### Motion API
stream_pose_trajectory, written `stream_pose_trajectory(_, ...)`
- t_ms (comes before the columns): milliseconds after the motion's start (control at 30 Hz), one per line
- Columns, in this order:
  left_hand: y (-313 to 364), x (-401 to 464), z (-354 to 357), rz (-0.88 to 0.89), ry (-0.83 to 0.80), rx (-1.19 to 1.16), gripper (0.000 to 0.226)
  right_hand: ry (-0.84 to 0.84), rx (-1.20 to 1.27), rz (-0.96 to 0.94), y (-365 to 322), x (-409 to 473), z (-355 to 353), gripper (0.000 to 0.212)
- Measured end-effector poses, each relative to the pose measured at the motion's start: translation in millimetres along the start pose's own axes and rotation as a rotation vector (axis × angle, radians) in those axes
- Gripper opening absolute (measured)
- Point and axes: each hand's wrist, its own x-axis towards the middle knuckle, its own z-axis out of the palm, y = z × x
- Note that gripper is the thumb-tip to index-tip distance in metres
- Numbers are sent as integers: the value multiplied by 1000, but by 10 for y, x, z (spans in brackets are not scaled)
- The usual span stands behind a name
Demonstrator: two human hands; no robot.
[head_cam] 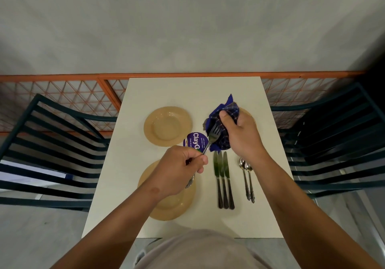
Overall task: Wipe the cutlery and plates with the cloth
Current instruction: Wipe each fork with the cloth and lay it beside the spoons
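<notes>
Over the white table [177, 94], left hand [179, 171] grips the fork [212, 137] by its handle, right hand [239, 131] bunches the cloth [224, 119] — best pinch the tines through it and draw outward.

Café-like dining spot: small table [187, 94], slatted chairs [52, 143], orange railing [62, 77].

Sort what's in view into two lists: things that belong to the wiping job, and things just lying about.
Belongs to the job:
cloth, gripped by the right hand
fork, held by the left hand
three knives
two spoons
far plate, near plate, third plate mostly hidden behind the right hand

Just lying about:
purple round sticker
two dark chairs
</notes>
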Motion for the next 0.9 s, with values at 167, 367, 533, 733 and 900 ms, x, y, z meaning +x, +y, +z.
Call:
stream_pose_trajectory(167, -147, 85, 98, -23, 3, 5, 19, 81, -41, 112, 161, 24, -309, 24)
stream_pose_trajectory(367, -240, 248, 359, -37, -15, -50, 21, -168, 25, 245, 470, -298, -391, 31)
stream_pose_trajectory(533, -319, 365, 758, -51, -140, -7, 25, -301, -30, 363, 724, -515, -379, 18)
stream_pose_trajectory(733, -397, 479, 1265, -59, -275, 81, 18, -350, -123, 503, 1084, -556, -693, 18)
stream_pose_trajectory(900, -357, 620, 1542, -48, -370, 156, 17, -401, -243, 502, 1441, -421, -1046, 16)
